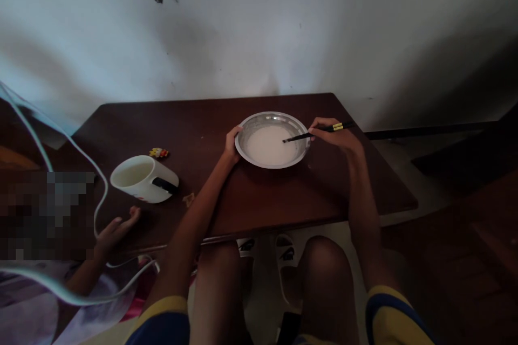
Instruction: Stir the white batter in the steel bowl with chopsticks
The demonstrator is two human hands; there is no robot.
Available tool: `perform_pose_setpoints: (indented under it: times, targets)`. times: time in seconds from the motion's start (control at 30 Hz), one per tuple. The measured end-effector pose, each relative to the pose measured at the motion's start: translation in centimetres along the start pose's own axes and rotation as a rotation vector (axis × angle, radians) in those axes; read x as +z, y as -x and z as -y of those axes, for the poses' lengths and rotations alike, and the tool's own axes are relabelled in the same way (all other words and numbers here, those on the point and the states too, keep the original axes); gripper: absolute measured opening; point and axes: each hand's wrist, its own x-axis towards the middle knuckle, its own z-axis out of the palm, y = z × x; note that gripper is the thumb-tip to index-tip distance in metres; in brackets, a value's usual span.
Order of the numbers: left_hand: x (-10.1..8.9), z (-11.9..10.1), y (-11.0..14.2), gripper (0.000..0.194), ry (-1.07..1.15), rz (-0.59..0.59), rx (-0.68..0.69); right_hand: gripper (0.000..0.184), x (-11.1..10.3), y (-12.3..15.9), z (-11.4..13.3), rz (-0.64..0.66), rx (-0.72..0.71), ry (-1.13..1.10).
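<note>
A round metal bowl point(272, 164) with a thick white liquid point(267, 145) inside stands on the dark brown table. My left hand point(232, 143) grips the bowl's left rim, fingers partly hidden behind it. In my right hand point(329, 132), at the bowl's right edge, is a pair of black chopsticks point(301, 136) with gold bands near the top. Their tips reach over the bowl to the white liquid; whether they dip into it I cannot tell.
A white mug point(141, 180) with a black handle stands left, beside a small colourful toy point(158, 152). Another person's hand point(117, 229) rests at the table's point(259, 205) left front edge. White cables point(101, 194) hang there. A wall point(259, 38) stands behind.
</note>
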Motion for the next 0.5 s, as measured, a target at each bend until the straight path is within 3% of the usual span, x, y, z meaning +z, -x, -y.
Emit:
perform_pose_setpoints:
  times: [0.13,0.23,0.3,0.4,0.5]
  targets:
    - [-0.1,0.1,-0.2,0.019,0.001,0.000,0.002,0.041,2.2,-0.2,1.5,0.209,-0.044,-0.062]
    - [-0.2,0.1,-0.2,0.020,0.005,0.018,0.015,0.039,4.1,-0.9,1.7,0.144,-0.091,-0.016]
    - [-0.1,0.1,-0.2,0.020,0.001,0.029,0.021,0.037,3.8,-1.1,1.0,0.037,-0.066,0.036]
    - [-0.1,0.1,-0.2,0.019,-0.004,0.019,0.028,0.039,1.6,-0.6,0.2,-0.050,-0.007,0.039]
    - [0.0,0.1,-0.1,0.019,0.007,0.012,0.030,0.041,0.4,0.1,0.8,0.069,-0.010,-0.019]
